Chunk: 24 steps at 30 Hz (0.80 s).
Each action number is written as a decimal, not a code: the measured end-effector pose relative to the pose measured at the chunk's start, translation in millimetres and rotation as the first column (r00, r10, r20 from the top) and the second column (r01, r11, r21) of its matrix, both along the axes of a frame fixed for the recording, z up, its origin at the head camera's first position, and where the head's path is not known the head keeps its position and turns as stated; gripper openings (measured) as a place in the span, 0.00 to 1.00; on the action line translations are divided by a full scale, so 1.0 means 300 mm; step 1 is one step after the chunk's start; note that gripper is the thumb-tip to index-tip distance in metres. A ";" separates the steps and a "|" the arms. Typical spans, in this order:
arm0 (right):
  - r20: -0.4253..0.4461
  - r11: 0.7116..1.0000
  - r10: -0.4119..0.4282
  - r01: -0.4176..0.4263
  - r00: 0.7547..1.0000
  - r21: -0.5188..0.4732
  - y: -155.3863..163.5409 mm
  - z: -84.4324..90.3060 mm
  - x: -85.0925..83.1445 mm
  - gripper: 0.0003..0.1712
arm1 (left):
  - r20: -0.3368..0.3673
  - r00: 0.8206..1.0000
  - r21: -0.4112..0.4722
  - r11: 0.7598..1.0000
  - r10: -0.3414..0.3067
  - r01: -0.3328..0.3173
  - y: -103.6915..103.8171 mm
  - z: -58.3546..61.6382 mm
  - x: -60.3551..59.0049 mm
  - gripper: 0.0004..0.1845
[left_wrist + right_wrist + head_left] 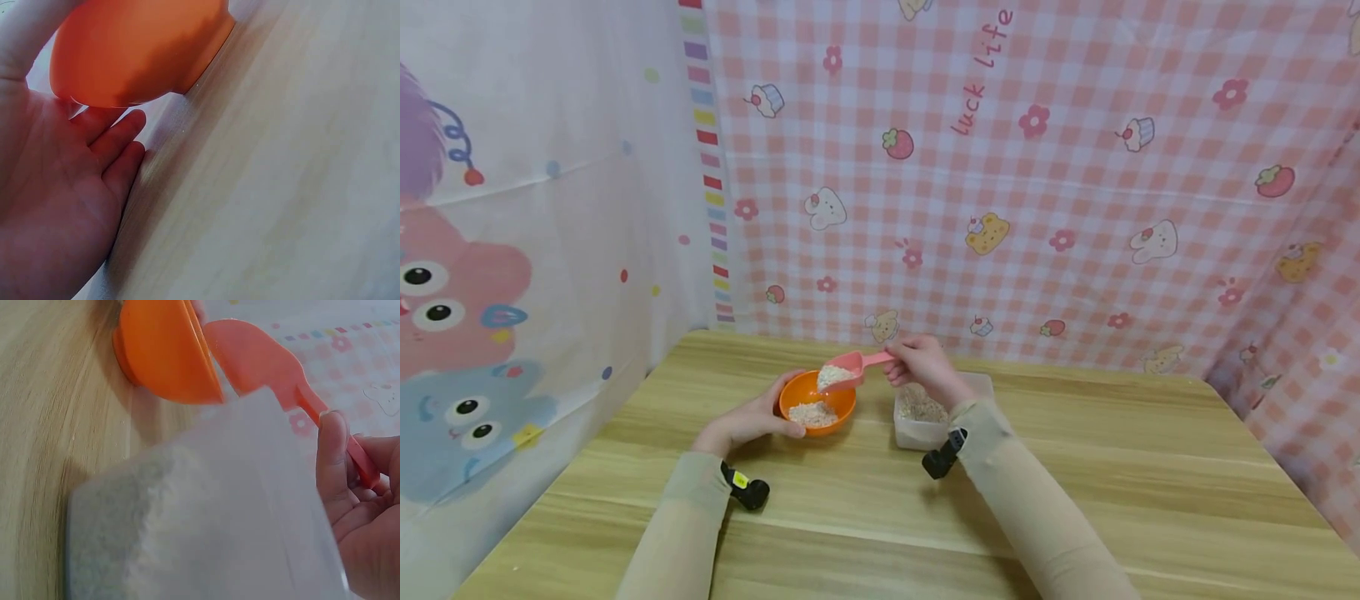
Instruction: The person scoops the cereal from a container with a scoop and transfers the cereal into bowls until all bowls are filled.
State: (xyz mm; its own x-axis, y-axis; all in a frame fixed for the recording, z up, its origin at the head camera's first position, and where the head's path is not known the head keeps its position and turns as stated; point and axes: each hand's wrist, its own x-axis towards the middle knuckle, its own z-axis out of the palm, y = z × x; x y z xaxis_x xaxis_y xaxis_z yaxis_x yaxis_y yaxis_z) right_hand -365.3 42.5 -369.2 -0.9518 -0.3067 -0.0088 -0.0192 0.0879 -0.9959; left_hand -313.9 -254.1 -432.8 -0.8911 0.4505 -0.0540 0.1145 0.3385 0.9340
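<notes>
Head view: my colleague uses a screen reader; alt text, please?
A person's right hand holds a pink scoop of pale grainy material over an orange bowl, which the left hand grips on a wood-grain table. A translucent container, partly hidden, stands right of the bowl.

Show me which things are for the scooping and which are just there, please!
For the scooping:
- pink scoop, in the right hand
- orange bowl, held by the left hand
- see-through tub
- pale grainy stuff in the bowl, scoop and tub

Just there:
- pink checked cloth behind the table
- cartoon cloth at the left
</notes>
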 end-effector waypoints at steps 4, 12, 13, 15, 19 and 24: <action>0.003 1.000 0.005 -0.005 1.000 0.025 -0.028 0.001 -0.003 0.15 | -0.001 1.000 0.021 1.000 -0.010 0.010 -0.001 0.000 0.002 0.55; -0.067 0.996 0.016 -0.011 0.998 0.087 -0.061 -0.001 0.006 0.13 | -0.007 1.000 0.014 1.000 -0.013 0.013 0.002 0.007 0.004 0.56; -0.084 0.995 0.019 -0.010 0.996 0.098 -0.062 0.000 0.008 0.13 | -0.006 1.000 0.013 1.000 -0.013 0.013 0.003 0.006 0.003 0.56; -0.124 0.992 0.029 -0.013 0.992 0.129 -0.064 0.007 0.014 0.13 | -0.003 1.000 0.009 1.000 -0.011 0.011 0.003 0.006 0.002 0.56; -0.233 0.973 0.085 -0.030 0.969 0.229 -0.069 0.025 0.026 0.13 | 0.007 1.000 0.010 1.000 -0.003 0.003 0.002 0.006 0.002 0.57; -0.355 0.928 0.183 -0.042 0.917 0.370 -0.072 0.051 0.049 0.13 | 0.009 1.000 0.029 1.000 -0.007 0.007 0.001 0.003 0.002 0.57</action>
State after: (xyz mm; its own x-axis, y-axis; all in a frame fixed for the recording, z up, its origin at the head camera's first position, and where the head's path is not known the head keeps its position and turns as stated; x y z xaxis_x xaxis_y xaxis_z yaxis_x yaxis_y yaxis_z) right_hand -350.5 20.9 -353.8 -0.8627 -0.4565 0.2174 -0.4175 0.4005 -0.8157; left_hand -313.2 -254.0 -432.0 -0.8875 0.4581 -0.0494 0.1079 0.3109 0.9443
